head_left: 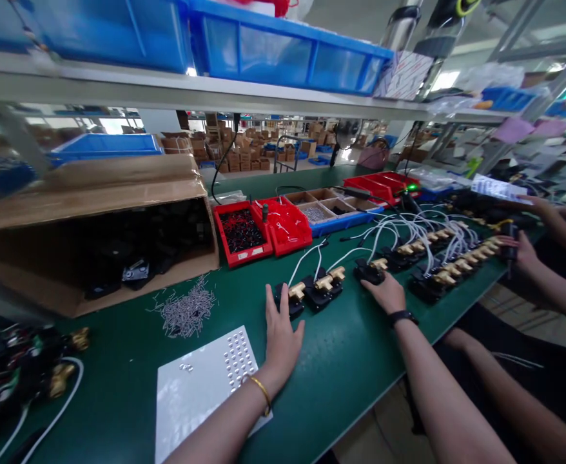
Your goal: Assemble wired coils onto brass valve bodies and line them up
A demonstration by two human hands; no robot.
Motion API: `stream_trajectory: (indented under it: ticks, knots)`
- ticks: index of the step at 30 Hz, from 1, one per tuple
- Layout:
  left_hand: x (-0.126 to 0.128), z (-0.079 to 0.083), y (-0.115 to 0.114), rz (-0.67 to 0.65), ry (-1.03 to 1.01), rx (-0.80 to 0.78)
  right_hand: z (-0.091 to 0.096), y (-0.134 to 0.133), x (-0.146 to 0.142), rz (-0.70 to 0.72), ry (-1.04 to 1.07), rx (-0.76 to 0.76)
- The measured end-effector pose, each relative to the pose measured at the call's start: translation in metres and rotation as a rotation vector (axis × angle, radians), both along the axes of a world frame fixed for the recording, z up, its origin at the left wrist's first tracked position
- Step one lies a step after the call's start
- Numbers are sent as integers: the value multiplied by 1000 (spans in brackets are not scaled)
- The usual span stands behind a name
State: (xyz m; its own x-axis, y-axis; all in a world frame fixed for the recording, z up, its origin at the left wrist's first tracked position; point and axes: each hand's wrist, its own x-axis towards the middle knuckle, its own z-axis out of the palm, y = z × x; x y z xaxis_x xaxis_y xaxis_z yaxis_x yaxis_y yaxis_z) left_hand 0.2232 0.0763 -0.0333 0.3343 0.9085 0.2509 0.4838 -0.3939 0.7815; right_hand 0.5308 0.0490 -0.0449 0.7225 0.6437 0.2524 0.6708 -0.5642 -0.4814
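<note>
My left hand (283, 341) is spread on the bench, its fingers against a small black unit with a brass fitting (296, 292) and a white wire. To its right sit more black units with brass fittings (329, 280). My right hand (387, 294), with a dark wristband, grips the near edge of another black unit with a brass fitting (370, 269); some of its fingers are hidden. Below my left hand lies a white sheet (196, 393) with rows of small, round, clear pads, partly covered by my forearm.
Loose metal pins (186, 310) lie before an open cardboard box (94, 293). Behind are red trays (287, 225) and a divided blue tray (345, 222). Wired units (467, 261) line the right, near a co-worker's hand (525, 251). A shelf (167, 90) crosses overhead.
</note>
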Motion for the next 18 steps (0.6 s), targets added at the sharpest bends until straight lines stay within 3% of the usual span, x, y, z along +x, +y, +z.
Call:
stream_trajectory:
  ticks: [4, 9, 13, 18]
  knots:
    - [23, -2, -8, 56, 75, 48, -2, 14, -21, 159, 54, -4]
    - [40, -8, -9, 116, 179, 119, -4, 3, -47, 399, 184, 31]
    - [52, -11, 3, 191, 207, 163, -5, 4, -65, 342, 223, 121]
    - [67, -17, 27, 207, 226, 215, -6, 27, -67, 289, 162, 102]
